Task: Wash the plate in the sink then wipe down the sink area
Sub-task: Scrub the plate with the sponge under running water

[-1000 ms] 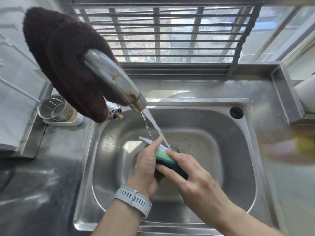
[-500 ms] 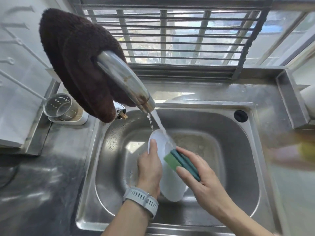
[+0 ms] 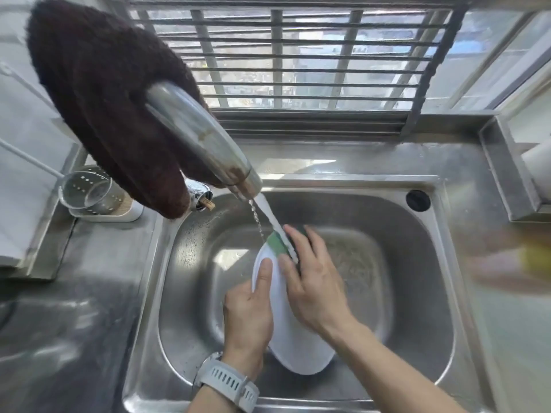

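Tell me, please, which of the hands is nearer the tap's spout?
Right. The right hand presses the sponge just below the spout; the left hand grips the plate lower down.

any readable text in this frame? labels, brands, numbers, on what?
None readable.
Watch on the left wrist: only the strap shows, no face or digits.
Faucet: bare metal, no brand mark visible.
Sponge, plate, utensil holder: no print.
Yellow object at the right edge: too blurred to tell.
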`<action>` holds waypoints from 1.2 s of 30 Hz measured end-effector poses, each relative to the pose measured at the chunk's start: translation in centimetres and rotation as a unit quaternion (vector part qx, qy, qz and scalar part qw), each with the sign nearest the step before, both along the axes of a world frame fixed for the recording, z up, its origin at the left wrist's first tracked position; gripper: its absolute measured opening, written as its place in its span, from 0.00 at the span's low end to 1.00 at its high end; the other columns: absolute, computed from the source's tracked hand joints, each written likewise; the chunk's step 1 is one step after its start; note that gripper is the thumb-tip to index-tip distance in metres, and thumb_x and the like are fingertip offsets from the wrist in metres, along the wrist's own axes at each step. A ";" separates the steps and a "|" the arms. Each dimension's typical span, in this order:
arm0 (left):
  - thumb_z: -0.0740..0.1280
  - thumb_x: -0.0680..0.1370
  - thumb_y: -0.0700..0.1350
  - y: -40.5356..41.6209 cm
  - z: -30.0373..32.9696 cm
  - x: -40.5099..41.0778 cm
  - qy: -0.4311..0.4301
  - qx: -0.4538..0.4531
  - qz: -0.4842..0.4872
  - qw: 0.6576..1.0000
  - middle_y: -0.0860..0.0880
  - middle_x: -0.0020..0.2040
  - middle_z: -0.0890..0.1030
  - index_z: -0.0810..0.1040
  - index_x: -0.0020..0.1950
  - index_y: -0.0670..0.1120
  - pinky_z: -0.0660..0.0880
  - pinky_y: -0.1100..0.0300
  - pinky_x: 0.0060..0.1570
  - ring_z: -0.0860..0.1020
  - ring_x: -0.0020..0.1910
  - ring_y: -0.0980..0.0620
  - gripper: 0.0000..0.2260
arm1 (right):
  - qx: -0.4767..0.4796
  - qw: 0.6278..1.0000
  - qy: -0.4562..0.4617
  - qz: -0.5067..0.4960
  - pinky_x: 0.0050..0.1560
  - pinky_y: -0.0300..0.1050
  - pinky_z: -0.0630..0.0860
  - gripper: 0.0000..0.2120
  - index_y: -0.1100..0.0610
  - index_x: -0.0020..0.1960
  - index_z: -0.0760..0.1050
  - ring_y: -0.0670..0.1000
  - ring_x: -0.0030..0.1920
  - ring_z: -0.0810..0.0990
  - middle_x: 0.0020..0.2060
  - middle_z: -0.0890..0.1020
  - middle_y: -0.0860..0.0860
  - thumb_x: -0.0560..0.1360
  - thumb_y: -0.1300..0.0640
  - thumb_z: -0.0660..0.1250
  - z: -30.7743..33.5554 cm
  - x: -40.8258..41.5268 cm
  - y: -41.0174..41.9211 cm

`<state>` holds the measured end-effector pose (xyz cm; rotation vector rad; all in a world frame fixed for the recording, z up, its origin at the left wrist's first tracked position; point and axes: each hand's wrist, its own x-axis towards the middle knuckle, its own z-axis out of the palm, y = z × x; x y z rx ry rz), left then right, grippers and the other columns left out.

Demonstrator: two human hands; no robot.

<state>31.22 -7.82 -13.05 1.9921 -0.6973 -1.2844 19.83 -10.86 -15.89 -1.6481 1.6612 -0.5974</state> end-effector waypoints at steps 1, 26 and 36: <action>0.61 0.75 0.69 0.1 0.2 0.0 -0.005 0.000 0.000 1.000 0.44 0.30 0.81 0.85 0.38 0.41 0.73 0.54 0.31 0.77 0.30 0.48 0.32 | -0.017 1.000 -0.004 0.020 0.71 0.45 0.64 0.23 0.41 0.76 0.62 0.47 0.75 0.63 0.79 0.59 0.46 0.82 0.44 0.58 0.5 0.8 0.9; 0.70 0.78 0.59 -0.6 1.2 1.8 0.190 -0.003 0.205 0.960 0.44 0.42 0.88 0.86 0.49 0.43 0.84 0.49 0.37 0.87 0.38 0.44 0.18 | 0.058 0.983 0.002 -0.174 0.69 0.44 0.64 0.22 0.45 0.76 0.63 0.49 0.71 0.68 0.73 0.66 0.46 0.83 0.51 0.58 -0.4 -5.0 2.6; 0.67 0.82 0.54 -0.7 -0.5 -0.9 0.197 -0.037 0.111 0.973 0.43 0.48 0.88 0.88 0.49 0.47 0.82 0.39 0.57 0.86 0.51 0.39 0.14 | 0.002 0.993 0.044 -0.107 0.74 0.47 0.60 0.23 0.45 0.77 0.63 0.51 0.76 0.61 0.78 0.60 0.49 0.82 0.48 0.59 0.9 -0.6 1.6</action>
